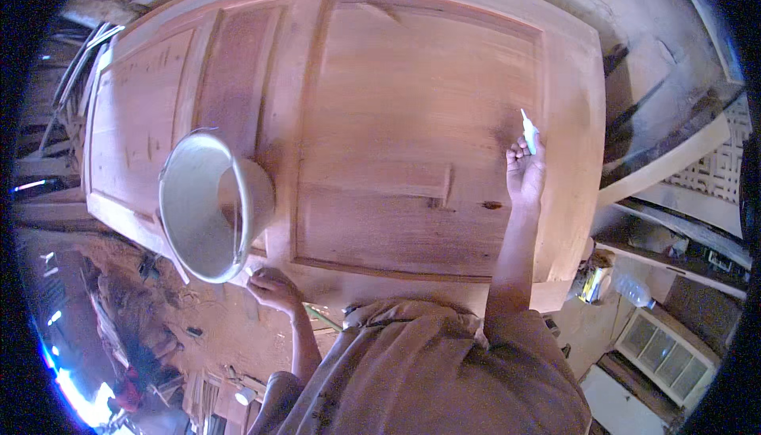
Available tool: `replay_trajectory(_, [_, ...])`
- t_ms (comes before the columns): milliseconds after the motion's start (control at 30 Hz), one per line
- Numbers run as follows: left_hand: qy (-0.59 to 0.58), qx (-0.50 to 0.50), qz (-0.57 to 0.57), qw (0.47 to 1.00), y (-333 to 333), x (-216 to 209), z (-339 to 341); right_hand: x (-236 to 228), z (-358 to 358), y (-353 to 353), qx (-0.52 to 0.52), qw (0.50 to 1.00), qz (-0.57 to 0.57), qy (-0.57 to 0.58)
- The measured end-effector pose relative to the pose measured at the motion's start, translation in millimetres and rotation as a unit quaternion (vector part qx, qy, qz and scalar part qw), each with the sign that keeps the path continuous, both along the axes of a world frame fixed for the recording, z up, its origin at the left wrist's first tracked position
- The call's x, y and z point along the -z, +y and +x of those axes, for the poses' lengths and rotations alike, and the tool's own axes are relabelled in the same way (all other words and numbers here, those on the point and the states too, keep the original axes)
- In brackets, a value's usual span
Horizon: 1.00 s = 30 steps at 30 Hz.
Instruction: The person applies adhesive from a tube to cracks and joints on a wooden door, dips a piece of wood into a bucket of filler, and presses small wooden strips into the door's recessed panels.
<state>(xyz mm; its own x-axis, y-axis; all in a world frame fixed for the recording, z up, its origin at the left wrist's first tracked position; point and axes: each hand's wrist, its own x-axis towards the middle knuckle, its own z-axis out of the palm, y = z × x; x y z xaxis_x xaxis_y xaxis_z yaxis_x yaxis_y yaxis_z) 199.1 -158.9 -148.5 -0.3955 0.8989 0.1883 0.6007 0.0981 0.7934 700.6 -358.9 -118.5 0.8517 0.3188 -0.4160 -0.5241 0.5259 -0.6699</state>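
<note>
In the head view, the right arm stretches forward over the wooden door (pixel 412 118), its hand (pixel 525 172) curled around a small white bottle (pixel 529 135), nozzle pointing away from the person, above the door's right part. The left arm is bent lower, its hand (pixel 274 289) by the door's near edge, just beside the pale bucket (pixel 258 189); its fingers look curled, but whether they pinch anything I cannot tell.
</note>
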Motion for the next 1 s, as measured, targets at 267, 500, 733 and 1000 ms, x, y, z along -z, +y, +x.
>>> replay_trajectory(267, [0.014,-0.028,-0.039,0.999,2,-5,2,9,-4,82,-0.102,0.993,-0.054,-0.006])
replay_trajectory(500, [-0.002,-0.017,-0.016,1.000,-1,11,-13,13,3,192,-0.198,0.965,-0.116,-0.126])
replay_trajectory(733, [0.062,-0.006,0.012,0.998,1,-4,-1,24,23,262,-0.200,0.915,-0.262,-0.233])
replay_trajectory(1000, [0.054,-0.006,0.007,0.998,-2,2,-8,37,30,281,-0.214,0.862,-0.341,-0.308])
